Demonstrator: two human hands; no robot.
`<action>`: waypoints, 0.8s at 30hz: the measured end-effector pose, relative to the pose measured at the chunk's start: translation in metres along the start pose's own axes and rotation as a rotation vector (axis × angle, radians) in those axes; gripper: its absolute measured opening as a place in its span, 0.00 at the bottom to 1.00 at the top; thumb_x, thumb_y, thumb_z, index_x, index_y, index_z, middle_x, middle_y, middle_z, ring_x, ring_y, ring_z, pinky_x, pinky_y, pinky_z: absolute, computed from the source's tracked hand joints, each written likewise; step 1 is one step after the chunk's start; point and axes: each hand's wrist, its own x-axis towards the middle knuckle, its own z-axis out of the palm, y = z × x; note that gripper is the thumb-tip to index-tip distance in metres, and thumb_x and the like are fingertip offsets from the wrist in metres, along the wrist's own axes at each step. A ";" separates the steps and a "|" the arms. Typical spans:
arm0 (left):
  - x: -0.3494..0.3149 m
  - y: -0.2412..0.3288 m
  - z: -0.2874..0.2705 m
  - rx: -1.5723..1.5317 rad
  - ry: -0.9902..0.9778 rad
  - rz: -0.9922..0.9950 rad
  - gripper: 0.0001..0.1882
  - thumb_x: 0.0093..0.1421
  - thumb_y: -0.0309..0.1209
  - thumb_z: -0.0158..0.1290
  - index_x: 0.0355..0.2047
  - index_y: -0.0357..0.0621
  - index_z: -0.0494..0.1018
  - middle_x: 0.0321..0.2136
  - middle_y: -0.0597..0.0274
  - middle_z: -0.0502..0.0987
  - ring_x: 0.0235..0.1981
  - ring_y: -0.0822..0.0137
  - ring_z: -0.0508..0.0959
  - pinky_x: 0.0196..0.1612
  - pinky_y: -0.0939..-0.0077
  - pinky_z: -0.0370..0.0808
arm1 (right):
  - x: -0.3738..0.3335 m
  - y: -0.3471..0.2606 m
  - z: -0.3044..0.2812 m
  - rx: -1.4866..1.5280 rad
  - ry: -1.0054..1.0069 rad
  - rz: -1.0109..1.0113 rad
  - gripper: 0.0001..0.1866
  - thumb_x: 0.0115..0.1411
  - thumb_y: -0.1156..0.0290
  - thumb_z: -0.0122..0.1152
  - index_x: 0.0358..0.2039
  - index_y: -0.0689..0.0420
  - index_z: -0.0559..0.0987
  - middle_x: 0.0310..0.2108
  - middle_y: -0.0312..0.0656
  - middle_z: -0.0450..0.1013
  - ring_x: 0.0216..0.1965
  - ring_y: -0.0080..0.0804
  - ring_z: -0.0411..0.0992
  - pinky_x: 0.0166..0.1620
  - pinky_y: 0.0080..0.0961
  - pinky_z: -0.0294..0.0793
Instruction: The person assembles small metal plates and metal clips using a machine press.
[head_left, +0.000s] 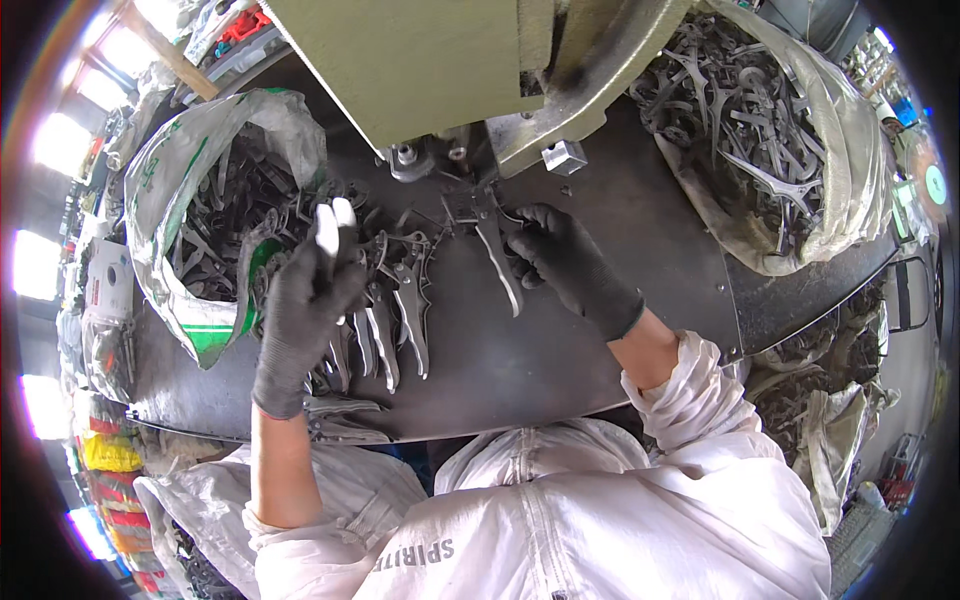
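Observation:
My right hand point(570, 255), in a black glove, is closed at the side of a plier-like metal hand tool point(495, 260). The tool's upper end lies beneath the press head, and its bright curved handle points toward me. My left hand point(315, 290), in a dark grey glove with two white-covered fingertips, is over the left side of the bench. Those two fingers stretch away from me, with the thumb apart; nothing shows in its grip. Several similar plier-like tools point(408, 315) lie in a row just right of it, partly hidden by the hand.
A large green-grey press point(430, 70) overhangs the far middle of the dark metal bench point(600, 370). An open white-and-green sack point(215, 340) of metal parts stands left. Another sack point(850, 190) full of metal pieces stands right. Below the bench's right edge are more filled sacks point(835, 430).

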 end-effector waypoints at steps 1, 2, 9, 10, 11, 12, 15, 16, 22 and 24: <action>-0.001 -0.001 0.007 0.017 -0.039 -0.008 0.08 0.54 0.27 0.53 0.32 0.36 0.68 0.21 0.65 0.69 0.23 0.74 0.66 0.28 0.78 0.66 | 0.000 0.001 0.000 -0.018 -0.001 -0.014 0.13 0.57 0.77 0.46 0.44 0.64 0.68 0.26 0.35 0.66 0.20 0.17 0.64 0.22 0.15 0.65; -0.001 -0.002 0.013 0.036 -0.080 -0.012 0.08 0.54 0.27 0.53 0.31 0.36 0.68 0.19 0.65 0.68 0.21 0.74 0.65 0.27 0.77 0.66 | 0.003 0.007 0.000 -0.015 0.007 -0.018 0.13 0.57 0.77 0.46 0.44 0.64 0.68 0.26 0.35 0.66 0.20 0.17 0.64 0.22 0.15 0.65; -0.003 0.029 0.038 -0.161 -0.281 0.039 0.14 0.61 0.36 0.46 0.35 0.34 0.69 0.22 0.64 0.71 0.22 0.77 0.65 0.25 0.81 0.64 | 0.000 0.014 0.007 -0.010 0.024 -0.111 0.08 0.60 0.73 0.46 0.38 0.62 0.69 0.22 0.35 0.66 0.20 0.18 0.64 0.22 0.16 0.64; -0.002 0.033 0.045 -0.190 -0.301 0.068 0.15 0.62 0.37 0.45 0.35 0.34 0.69 0.22 0.65 0.71 0.22 0.79 0.66 0.25 0.82 0.64 | 0.000 0.015 0.012 -0.013 0.033 -0.118 0.07 0.61 0.72 0.46 0.36 0.62 0.69 0.22 0.35 0.66 0.21 0.18 0.64 0.22 0.17 0.64; -0.002 0.036 0.054 -0.276 -0.318 -0.051 0.15 0.62 0.37 0.44 0.38 0.35 0.68 0.23 0.66 0.71 0.22 0.80 0.68 0.25 0.85 0.64 | -0.002 0.017 0.023 -0.021 0.066 -0.120 0.07 0.61 0.72 0.46 0.36 0.62 0.69 0.22 0.35 0.66 0.21 0.18 0.64 0.22 0.17 0.64; 0.002 0.038 0.065 -0.292 -0.339 -0.031 0.15 0.62 0.37 0.44 0.38 0.35 0.68 0.23 0.66 0.71 0.22 0.80 0.68 0.25 0.85 0.64 | -0.005 0.017 0.036 0.079 0.147 -0.244 0.07 0.59 0.74 0.46 0.36 0.62 0.70 0.22 0.37 0.68 0.21 0.20 0.66 0.23 0.20 0.66; 0.016 0.046 0.099 -0.513 -0.428 0.004 0.15 0.62 0.35 0.45 0.44 0.37 0.67 0.27 0.60 0.72 0.26 0.74 0.71 0.28 0.81 0.69 | -0.011 0.026 0.033 0.148 0.136 -0.369 0.07 0.58 0.75 0.47 0.36 0.61 0.71 0.24 0.39 0.70 0.25 0.22 0.69 0.28 0.23 0.70; 0.022 0.027 0.109 -0.521 -0.438 0.016 0.15 0.62 0.35 0.45 0.44 0.37 0.67 0.27 0.60 0.72 0.26 0.74 0.71 0.28 0.81 0.69 | -0.008 0.032 0.026 0.132 0.023 -0.343 0.07 0.58 0.75 0.48 0.37 0.61 0.70 0.27 0.38 0.70 0.29 0.22 0.69 0.32 0.23 0.70; 0.030 -0.073 0.094 -0.043 -0.243 0.083 0.13 0.60 0.30 0.45 0.44 0.38 0.68 0.32 0.47 0.72 0.28 0.51 0.73 0.32 0.68 0.71 | -0.031 -0.010 -0.127 0.818 0.676 -0.543 0.09 0.61 0.63 0.49 0.34 0.54 0.72 0.28 0.33 0.69 0.29 0.24 0.68 0.34 0.21 0.70; 0.028 -0.070 0.091 0.281 -0.207 0.122 0.12 0.60 0.29 0.45 0.43 0.38 0.68 0.34 0.43 0.71 0.31 0.54 0.75 0.33 0.68 0.72 | -0.032 -0.044 -0.157 1.112 0.881 -0.608 0.10 0.59 0.64 0.52 0.35 0.57 0.73 0.28 0.41 0.73 0.34 0.35 0.72 0.43 0.33 0.71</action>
